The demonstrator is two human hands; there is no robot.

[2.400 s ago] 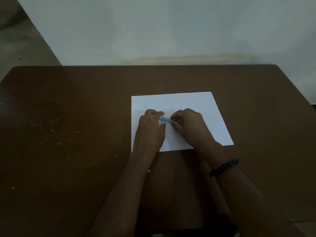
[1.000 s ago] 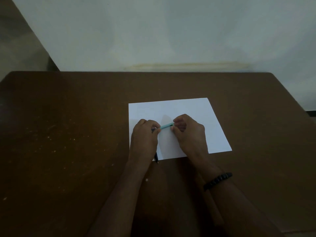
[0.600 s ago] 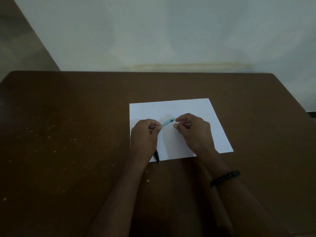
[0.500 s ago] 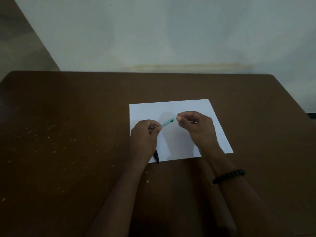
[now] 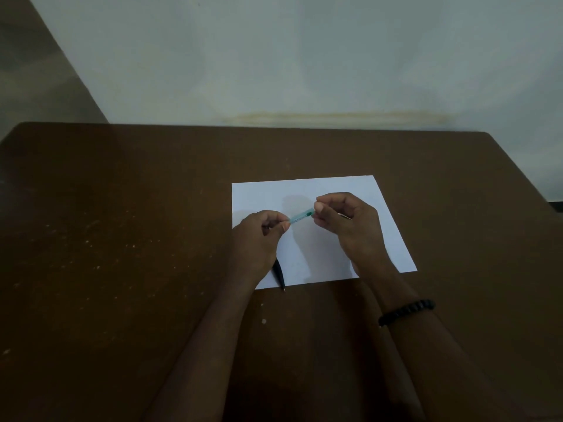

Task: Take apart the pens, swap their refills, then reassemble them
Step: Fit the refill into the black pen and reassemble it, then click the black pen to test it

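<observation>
A translucent teal pen (image 5: 301, 216) is held level above the white paper (image 5: 393, 239), between both hands. My left hand (image 5: 259, 239) pinches its left end with thumb and forefinger. My right hand (image 5: 350, 226) has its fingertips closed on the pen's right end, and a thin pale piece (image 5: 344, 216) pokes out from behind those fingers. A black pen (image 5: 279, 275) lies on the paper's near edge, partly hidden under my left hand, with its tip toward me.
The paper lies on a brown wooden table (image 5: 122, 269) flecked with small pale crumbs. A pale wall runs behind the table's far edge. A black bead bracelet (image 5: 406, 312) is on my right wrist.
Half a second ago my right hand had drawn a little away from the teal pen. Its fingertips are now back on the pen's right end. My left hand has kept its grip.
</observation>
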